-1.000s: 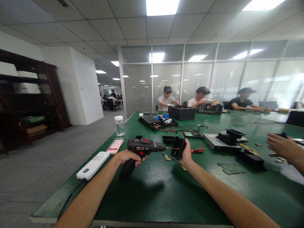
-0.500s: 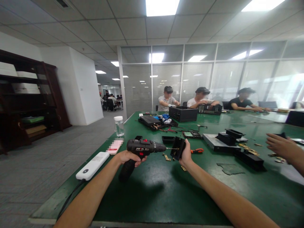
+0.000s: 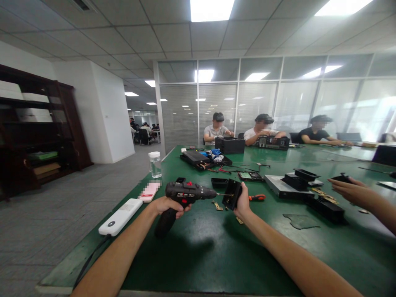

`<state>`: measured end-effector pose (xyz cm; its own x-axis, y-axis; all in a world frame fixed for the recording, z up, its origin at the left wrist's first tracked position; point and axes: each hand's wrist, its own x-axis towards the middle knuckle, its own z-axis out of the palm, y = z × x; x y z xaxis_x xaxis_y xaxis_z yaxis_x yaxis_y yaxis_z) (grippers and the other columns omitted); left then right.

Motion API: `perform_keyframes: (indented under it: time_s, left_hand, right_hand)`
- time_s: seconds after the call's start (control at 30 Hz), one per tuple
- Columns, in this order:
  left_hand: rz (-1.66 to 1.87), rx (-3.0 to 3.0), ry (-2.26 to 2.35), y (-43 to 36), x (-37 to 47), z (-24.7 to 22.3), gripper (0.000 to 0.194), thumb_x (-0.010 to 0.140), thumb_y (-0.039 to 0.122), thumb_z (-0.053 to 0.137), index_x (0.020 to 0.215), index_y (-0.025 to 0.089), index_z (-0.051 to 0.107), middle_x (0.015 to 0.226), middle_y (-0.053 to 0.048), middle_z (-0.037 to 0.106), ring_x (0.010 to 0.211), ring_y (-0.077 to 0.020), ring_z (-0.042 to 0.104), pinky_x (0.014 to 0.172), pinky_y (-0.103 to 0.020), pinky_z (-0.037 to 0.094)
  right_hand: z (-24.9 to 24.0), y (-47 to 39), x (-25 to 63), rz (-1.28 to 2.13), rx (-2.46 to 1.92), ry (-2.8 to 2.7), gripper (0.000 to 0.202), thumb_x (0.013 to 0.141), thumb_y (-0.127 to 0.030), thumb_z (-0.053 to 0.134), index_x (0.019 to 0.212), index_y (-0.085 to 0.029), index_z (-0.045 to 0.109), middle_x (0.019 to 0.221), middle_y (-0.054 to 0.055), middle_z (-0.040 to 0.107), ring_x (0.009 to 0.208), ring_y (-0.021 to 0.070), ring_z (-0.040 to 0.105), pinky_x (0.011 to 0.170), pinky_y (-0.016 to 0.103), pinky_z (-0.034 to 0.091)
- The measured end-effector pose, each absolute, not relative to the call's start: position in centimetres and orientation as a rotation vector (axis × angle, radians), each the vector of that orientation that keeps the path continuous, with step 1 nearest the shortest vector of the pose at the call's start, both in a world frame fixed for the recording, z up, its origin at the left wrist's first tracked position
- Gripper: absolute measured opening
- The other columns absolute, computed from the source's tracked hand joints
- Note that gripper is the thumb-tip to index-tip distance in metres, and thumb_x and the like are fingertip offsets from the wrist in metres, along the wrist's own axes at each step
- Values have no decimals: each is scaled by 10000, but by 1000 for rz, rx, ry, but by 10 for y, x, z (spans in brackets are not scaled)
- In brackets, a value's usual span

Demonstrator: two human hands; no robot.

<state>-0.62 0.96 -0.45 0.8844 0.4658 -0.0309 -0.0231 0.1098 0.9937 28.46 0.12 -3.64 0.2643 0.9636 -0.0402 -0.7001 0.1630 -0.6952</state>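
Note:
My left hand (image 3: 169,205) is wrapped round the grip of a black cordless drill (image 3: 182,192), which points to the right. Its long thin bit (image 3: 224,194) reaches into the open side of a small black box-shaped housing (image 3: 232,194). That housing is gripped in my right hand (image 3: 243,202), tilted above the table; whether the bit sits on a screw is too small to tell. Brass-coloured metal pieces (image 3: 218,206) lie below the bit. Just beyond my right hand is an orange-and-black screwdriver (image 3: 257,197).
On the green table (image 3: 198,255) are a white power strip (image 3: 120,216), a pink phone (image 3: 151,192) and a lidded jar (image 3: 155,164). Black housings (image 3: 324,208) and a metal case (image 3: 287,187) stand right. A co-worker's hand (image 3: 355,192) reaches in there. Several people work across the table.
My hands, the drill and the housing look nearly unmoved. The co-worker's hand at right has shifted left with a black part. Across the table, a black case has been turned and shifted left.

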Motion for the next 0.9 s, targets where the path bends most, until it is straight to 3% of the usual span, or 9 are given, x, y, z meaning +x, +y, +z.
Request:
perform_keyframes:
  time_s: [0.37,0.6,0.9]
  left_hand:
    - [364,1414,388,12,-7,-7,394,602,191,634,970,82,543,853,-65,514,545,-79,454,502,-220,364]
    - [365,1420,384,10,-6,-4,391,602,188,635,967,79,547,844,-64,513,543,-81,454,500,-220,360]
    - [359,1412,389,10,-6,-5,387,605,183,632,968,92,533,850,-59,509,547,-80,450,504,-219,360]
  right_hand:
    - [-38,2,285,1250,-673,-485,371,675,-571,472,713,-222,592,543,-7,597,451,172,549,410,310,457]
    - [-36,1,289,1294,-660,-494,326,724,-518,384,630,-292,599,561,44,608,467,188,567,471,361,487]
    - [-34,-1,288,1295,-652,-505,307,712,-514,390,647,-306,606,577,49,623,471,200,574,476,398,499]
